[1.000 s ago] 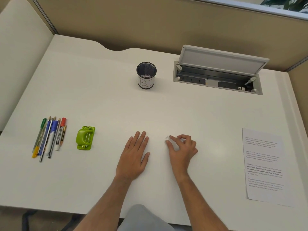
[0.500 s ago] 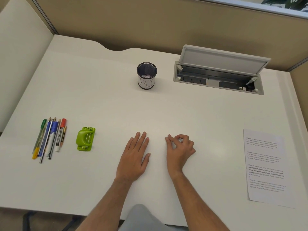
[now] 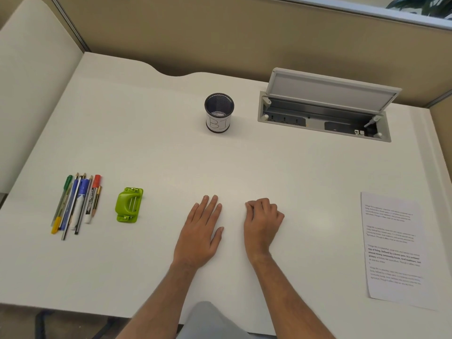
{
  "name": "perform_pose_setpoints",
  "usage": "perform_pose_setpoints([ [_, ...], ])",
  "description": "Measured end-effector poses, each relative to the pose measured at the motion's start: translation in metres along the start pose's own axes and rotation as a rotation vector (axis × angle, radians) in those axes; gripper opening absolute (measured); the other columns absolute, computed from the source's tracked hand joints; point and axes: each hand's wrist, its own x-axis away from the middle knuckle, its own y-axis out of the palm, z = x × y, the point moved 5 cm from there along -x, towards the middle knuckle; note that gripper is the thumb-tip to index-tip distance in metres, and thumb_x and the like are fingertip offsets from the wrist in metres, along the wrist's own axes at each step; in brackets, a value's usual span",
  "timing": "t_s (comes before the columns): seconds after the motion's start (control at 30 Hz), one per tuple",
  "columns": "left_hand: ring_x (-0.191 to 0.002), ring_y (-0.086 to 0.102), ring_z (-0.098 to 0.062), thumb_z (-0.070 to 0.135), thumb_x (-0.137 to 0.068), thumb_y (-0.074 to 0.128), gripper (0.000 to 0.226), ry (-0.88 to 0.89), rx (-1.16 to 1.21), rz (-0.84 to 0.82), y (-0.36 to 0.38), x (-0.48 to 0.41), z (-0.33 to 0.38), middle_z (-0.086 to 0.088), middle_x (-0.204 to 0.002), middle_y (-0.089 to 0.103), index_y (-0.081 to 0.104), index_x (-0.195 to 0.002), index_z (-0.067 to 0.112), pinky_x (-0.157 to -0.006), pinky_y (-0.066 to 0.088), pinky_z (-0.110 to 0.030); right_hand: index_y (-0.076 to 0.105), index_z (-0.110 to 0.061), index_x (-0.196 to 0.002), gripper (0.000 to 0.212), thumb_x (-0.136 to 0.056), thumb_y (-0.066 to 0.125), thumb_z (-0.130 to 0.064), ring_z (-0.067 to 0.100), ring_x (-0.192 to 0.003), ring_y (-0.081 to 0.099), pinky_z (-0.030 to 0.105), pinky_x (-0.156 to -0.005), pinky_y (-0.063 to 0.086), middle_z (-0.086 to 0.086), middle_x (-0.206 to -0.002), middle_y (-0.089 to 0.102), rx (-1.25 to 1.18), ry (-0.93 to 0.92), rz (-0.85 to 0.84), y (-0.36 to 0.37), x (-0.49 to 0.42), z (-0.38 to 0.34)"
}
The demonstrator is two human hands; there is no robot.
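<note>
My left hand [image 3: 199,234] lies flat on the white desk [image 3: 159,155], palm down with straight fingers, near the front edge at the middle. Just to its right, my right hand [image 3: 263,220] rests on the desk with its fingers curled tight into a fist. What the fist encloses is hidden. The two hands are a short gap apart and do not touch.
A black mesh cup [image 3: 219,112] labelled "BJ" stands at the back centre. An open cable box [image 3: 325,111] with a raised lid sits at the back right. Several pens and pencils [image 3: 77,204] and a green hole punch [image 3: 129,204] lie at the left. A printed sheet [image 3: 393,248] lies at the right.
My right hand pinched a small white bit lying at its fingertips, then curled into a fist; the bit no longer shows on the desk. My left hand stayed flat.
</note>
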Motion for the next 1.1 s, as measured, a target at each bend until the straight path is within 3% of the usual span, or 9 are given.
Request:
perform_pose_setpoints([
  [0.3, -0.171, 0.007, -0.020, 0.041, -0.112, 0.040, 0.064, 0.003, -0.007, 0.006, 0.001, 0.000, 0.000, 0.000, -0.183, 0.014, 0.029, -0.171, 0.017, -0.138, 0.017, -0.045, 0.070, -0.016, -0.094, 0.015, -0.107, 0.063, -0.016, 0.026, -0.073, 0.054, 0.040, -0.072, 0.041, 0.002, -0.087, 0.062, 0.124, -0.053, -0.031, 0.000, -0.003, -0.009],
  [0.43, -0.171, 0.006, -0.020, 0.042, -0.113, 0.040, 0.065, -0.003, -0.013, -0.001, -0.002, 0.001, 0.001, 0.001, -0.184, 0.013, 0.027, -0.171, 0.018, -0.138, 0.018, -0.045, 0.069, -0.016, -0.096, 0.018, -0.109, 0.057, -0.018, 0.026, -0.080, 0.057, 0.042, -0.077, 0.044, 0.001, -0.092, 0.062, 0.086, -0.048, -0.163, -0.002, -0.008, -0.011],
  [0.63, -0.171, 0.008, -0.021, 0.043, -0.112, 0.042, 0.065, 0.004, 0.018, -0.005, -0.012, 0.001, 0.005, 0.001, -0.183, 0.015, 0.030, -0.171, 0.018, -0.137, 0.019, -0.046, 0.067, -0.014, -0.095, 0.013, -0.105, 0.061, -0.008, 0.022, -0.090, 0.062, 0.041, -0.091, 0.037, -0.004, -0.100, 0.067, -0.405, 0.177, -0.348, -0.006, -0.022, 0.011],
  [0.77, -0.168, 0.022, -0.019, 0.037, -0.111, 0.048, 0.058, -0.037, 0.135, 0.023, -0.022, -0.001, 0.005, 0.005, -0.178, 0.031, 0.041, -0.166, 0.020, -0.133, 0.031, -0.047, 0.064, -0.018, -0.093, 0.018, -0.106, 0.062, -0.005, 0.015, -0.084, 0.060, 0.034, -0.083, 0.047, 0.005, -0.097, 0.065, -0.736, 0.321, -0.328, -0.020, -0.033, 0.027],
  [0.9, -0.164, 0.033, -0.022, 0.034, -0.109, 0.048, 0.055, -0.033, 0.108, 0.114, -0.048, -0.029, 0.000, 0.004, -0.172, 0.043, 0.048, -0.161, 0.018, -0.128, 0.038, -0.047, 0.062, -0.023, -0.090, 0.024, -0.105, 0.061, -0.004, 0.010, -0.081, 0.057, 0.032, -0.075, 0.048, -0.004, -0.095, 0.060, -0.703, 0.226, -0.289, -0.032, -0.050, 0.020],
  [1.1, -0.164, 0.032, -0.035, 0.029, -0.105, 0.053, 0.059, -0.068, -0.067, 0.223, -0.101, -0.118, -0.017, -0.010, -0.171, 0.046, 0.049, -0.160, 0.007, -0.132, 0.031, -0.057, 0.066, -0.015, -0.097, 0.014, -0.105, 0.062, -0.004, 0.021, -0.092, 0.058, 0.046, -0.082, 0.054, -0.005, -0.097, 0.062, -0.615, -0.004, -0.176, -0.045, -0.133, -0.042],
])
